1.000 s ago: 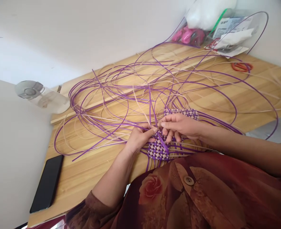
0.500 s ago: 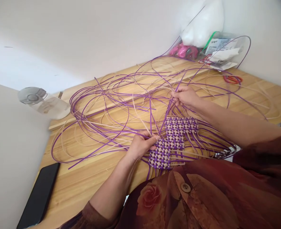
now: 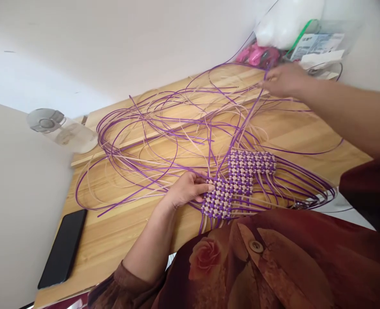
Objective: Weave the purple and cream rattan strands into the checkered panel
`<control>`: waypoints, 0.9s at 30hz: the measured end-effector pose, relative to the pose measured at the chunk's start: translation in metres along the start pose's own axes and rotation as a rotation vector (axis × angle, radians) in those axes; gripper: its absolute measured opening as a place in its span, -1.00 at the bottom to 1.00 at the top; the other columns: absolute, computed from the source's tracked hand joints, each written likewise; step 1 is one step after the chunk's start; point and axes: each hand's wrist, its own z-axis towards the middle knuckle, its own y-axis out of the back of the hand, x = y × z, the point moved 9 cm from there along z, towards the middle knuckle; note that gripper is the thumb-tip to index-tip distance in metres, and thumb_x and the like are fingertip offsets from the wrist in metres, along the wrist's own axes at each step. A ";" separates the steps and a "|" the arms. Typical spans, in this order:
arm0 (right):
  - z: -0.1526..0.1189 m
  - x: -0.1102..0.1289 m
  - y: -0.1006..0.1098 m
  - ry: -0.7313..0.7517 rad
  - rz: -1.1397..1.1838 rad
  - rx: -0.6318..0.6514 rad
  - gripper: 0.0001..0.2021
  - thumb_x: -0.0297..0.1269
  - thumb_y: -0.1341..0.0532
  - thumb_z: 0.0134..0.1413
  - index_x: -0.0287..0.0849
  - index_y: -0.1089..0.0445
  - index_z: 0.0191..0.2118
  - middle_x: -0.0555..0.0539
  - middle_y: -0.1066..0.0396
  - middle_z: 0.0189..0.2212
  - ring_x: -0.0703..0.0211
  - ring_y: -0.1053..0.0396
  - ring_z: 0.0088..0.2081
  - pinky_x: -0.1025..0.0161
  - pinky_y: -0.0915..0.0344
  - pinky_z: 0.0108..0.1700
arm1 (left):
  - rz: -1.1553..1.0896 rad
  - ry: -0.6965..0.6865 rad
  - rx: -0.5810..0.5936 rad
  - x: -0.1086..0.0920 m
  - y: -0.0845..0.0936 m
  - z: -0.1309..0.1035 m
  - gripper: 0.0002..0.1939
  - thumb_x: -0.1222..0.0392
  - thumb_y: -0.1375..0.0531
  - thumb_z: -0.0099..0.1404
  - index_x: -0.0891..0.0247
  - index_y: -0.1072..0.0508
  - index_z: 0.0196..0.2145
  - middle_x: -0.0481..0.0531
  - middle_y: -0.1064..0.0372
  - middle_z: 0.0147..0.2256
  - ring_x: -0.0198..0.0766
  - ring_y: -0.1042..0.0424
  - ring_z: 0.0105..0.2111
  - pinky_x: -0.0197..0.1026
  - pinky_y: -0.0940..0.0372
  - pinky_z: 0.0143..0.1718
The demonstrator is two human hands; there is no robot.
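Observation:
A woven piece (image 3: 241, 174) in purple and beige checks lies near the table's front edge, with many loose strands running out of it. My left hand (image 3: 190, 189) pinches its left edge, thumb on top and the fingers partly hidden beneath. Up and to the right, my right hand (image 3: 281, 80) is closed on a purple strand (image 3: 250, 112) that stretches taut from the weave. Slight motion blur covers the right fingers. Long purple and beige strands (image 3: 138, 118) lie in loose loops across the table behind the weave.
On the wooden table (image 3: 112, 234) a black phone (image 3: 62, 249) lies at the left. A clear bottle with a grey lid (image 3: 46, 120) stands behind it. At the back right are a white plastic bag (image 3: 288, 25), a pink item (image 3: 256, 53) and a packet with a green edge (image 3: 318, 45).
My right hand has moved up and right, drawing the purple strand away from the weave. My left hand keeps its hold on the woven piece. The view has shifted slightly.

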 end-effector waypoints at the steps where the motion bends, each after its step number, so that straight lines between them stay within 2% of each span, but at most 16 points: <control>1: 0.007 0.006 0.012 0.011 -0.119 -0.036 -0.61 -0.04 -0.36 -0.10 -0.25 -0.29 -0.60 -0.24 -0.45 -0.23 -0.21 -0.16 0.17 -0.05 -0.12 0.15 | 0.005 -0.005 -0.009 0.000 0.001 0.001 -0.55 0.05 -0.40 -0.02 0.35 -0.43 -0.23 -0.05 -0.36 -0.44 -0.51 -0.26 -0.58 -0.47 -0.23 -0.65; 3: 0.005 0.027 0.023 0.013 -0.411 -0.083 -0.50 0.08 -0.32 -0.09 -0.23 -0.22 -0.69 -0.27 -0.44 -0.30 -0.24 -0.17 0.15 -0.08 -0.07 0.15 | 0.004 -0.007 -0.045 0.001 0.005 0.001 -0.53 0.08 -0.41 -0.04 0.34 -0.38 -0.22 -0.08 -0.33 -0.48 -0.50 -0.25 -0.60 -0.47 -0.21 -0.69; 5: -0.022 0.062 0.009 0.125 -0.493 -0.066 -0.49 0.10 -0.25 -0.01 -0.23 -0.24 -0.69 -0.25 -0.44 -0.40 -0.18 -0.29 0.01 -0.04 -0.15 0.03 | -0.001 0.003 -0.086 0.002 0.008 0.002 -0.48 0.09 -0.43 -0.07 0.31 -0.33 -0.21 -0.11 -0.32 -0.50 -0.48 -0.26 -0.61 -0.45 -0.23 -0.69; 6: -0.048 0.093 -0.011 0.333 -0.417 -0.002 -0.56 0.05 -0.23 0.04 -0.22 -0.33 -0.61 -0.22 -0.45 -0.43 -0.10 -0.35 -0.12 0.04 -0.23 -0.09 | -0.003 0.010 -0.099 0.003 0.009 0.002 -0.46 0.09 -0.44 -0.09 0.30 -0.32 -0.21 -0.11 -0.33 -0.50 -0.46 -0.28 -0.60 -0.44 -0.24 -0.68; 7: -0.081 0.119 -0.037 0.521 -0.327 0.133 -0.61 -0.03 -0.17 0.12 -0.25 -0.40 -0.54 -0.19 -0.45 -0.47 -0.01 -0.37 -0.24 0.13 -0.23 -0.21 | -0.004 0.015 -0.103 0.003 0.009 0.001 -0.46 0.09 -0.44 -0.10 0.30 -0.32 -0.21 -0.11 -0.33 -0.50 -0.45 -0.29 -0.59 -0.43 -0.26 -0.67; 8: -0.113 0.135 -0.064 0.606 -0.286 0.261 -0.64 -0.06 -0.15 0.13 -0.23 -0.45 -0.51 -0.12 -0.45 -0.52 0.11 -0.36 -0.37 0.23 -0.19 -0.30 | -0.006 0.014 -0.101 0.002 0.008 0.001 -0.45 0.09 -0.44 -0.11 0.30 -0.32 -0.21 -0.10 -0.33 -0.49 -0.45 -0.30 -0.58 -0.42 -0.28 -0.66; 9: -0.144 0.147 -0.087 0.662 -0.253 0.362 -0.67 -0.07 -0.16 0.12 -0.19 -0.47 -0.49 -0.03 -0.44 -0.56 0.22 -0.34 -0.46 0.30 -0.14 -0.38 | -0.006 0.006 -0.093 0.001 0.007 0.001 -0.45 0.09 -0.44 -0.11 0.29 -0.32 -0.21 -0.10 -0.33 -0.48 -0.45 -0.31 -0.56 -0.41 -0.30 -0.64; 11: -0.199 0.163 -0.130 0.770 -0.157 0.569 -0.73 -0.08 -0.19 0.08 -0.17 -0.50 -0.40 -0.02 -0.48 -0.49 0.25 -0.34 -0.46 0.34 -0.09 -0.41 | 0.001 -0.027 -0.065 -0.003 0.004 0.001 -0.45 0.10 -0.44 -0.11 0.30 -0.36 -0.19 -0.10 -0.31 -0.45 -0.46 -0.30 -0.54 -0.41 -0.33 -0.61; 13: -0.220 0.163 -0.149 0.719 -0.085 0.566 -0.77 -0.12 -0.22 0.04 -0.18 -0.49 -0.37 -0.03 -0.48 -0.47 0.26 -0.32 -0.46 0.34 -0.03 -0.44 | 0.007 -0.065 -0.043 -0.008 0.001 0.000 -0.47 0.13 -0.43 -0.10 0.30 -0.40 -0.17 -0.11 -0.28 -0.44 -0.47 -0.28 -0.53 -0.42 -0.34 -0.60; 15: -0.225 0.158 -0.157 0.656 -0.030 0.550 -0.81 -0.16 -0.23 0.02 -0.18 -0.48 -0.35 -0.02 -0.46 -0.49 0.28 -0.29 -0.49 0.34 0.00 -0.46 | 0.002 -0.080 -0.043 -0.009 0.000 0.000 -0.50 0.14 -0.43 -0.10 0.31 -0.42 -0.18 -0.11 -0.27 -0.45 -0.48 -0.26 -0.54 -0.43 -0.33 -0.60; 17: -0.221 0.154 -0.155 0.605 0.029 0.528 -0.84 -0.21 -0.21 0.01 -0.18 -0.46 -0.36 0.00 -0.43 -0.54 0.30 -0.25 -0.52 0.35 0.01 -0.47 | -0.041 -0.071 -0.060 -0.008 0.000 0.000 -0.52 0.15 -0.43 -0.11 0.31 -0.43 -0.22 -0.11 -0.29 -0.46 -0.49 -0.27 -0.55 -0.43 -0.32 -0.61; 20: -0.200 0.140 -0.133 0.453 0.140 0.366 -0.86 -0.24 -0.16 0.02 -0.19 -0.40 -0.41 0.03 -0.37 -0.59 0.32 -0.20 -0.55 0.36 -0.01 -0.46 | -0.177 -0.030 -0.124 -0.001 0.002 0.001 -0.56 0.14 -0.45 -0.15 0.33 -0.42 -0.32 -0.10 -0.33 -0.47 -0.51 -0.29 -0.59 -0.45 -0.27 -0.63; 22: -0.181 0.121 -0.118 0.316 0.151 0.251 -0.82 -0.22 -0.13 0.03 -0.19 -0.34 -0.48 0.05 -0.30 -0.63 0.32 -0.16 -0.57 0.35 0.01 -0.48 | -0.271 -0.014 -0.197 0.003 0.005 0.002 -0.55 0.14 -0.46 -0.18 0.34 -0.39 -0.37 -0.10 -0.35 -0.49 -0.51 -0.30 -0.62 -0.46 -0.24 -0.65; 25: -0.160 0.092 -0.113 0.225 -0.043 0.227 -0.74 -0.22 -0.12 0.00 -0.19 -0.26 -0.62 0.03 -0.22 -0.68 0.28 -0.13 -0.58 0.30 0.05 -0.48 | -0.343 -0.022 -0.279 0.005 0.007 0.001 -0.54 0.16 -0.47 -0.21 0.34 -0.36 -0.41 -0.11 -0.37 -0.51 -0.52 -0.29 -0.66 -0.47 -0.21 -0.67; 27: -0.154 0.081 -0.116 0.261 -0.238 0.236 -0.74 -0.24 -0.12 -0.01 -0.19 -0.27 -0.64 -0.01 -0.25 -0.67 0.24 -0.17 -0.56 0.28 0.04 -0.46 | -0.347 -0.067 -0.282 0.001 0.005 0.000 -0.55 0.17 -0.48 -0.21 0.32 -0.33 -0.43 -0.12 -0.37 -0.52 -0.53 -0.29 -0.66 -0.47 -0.22 -0.65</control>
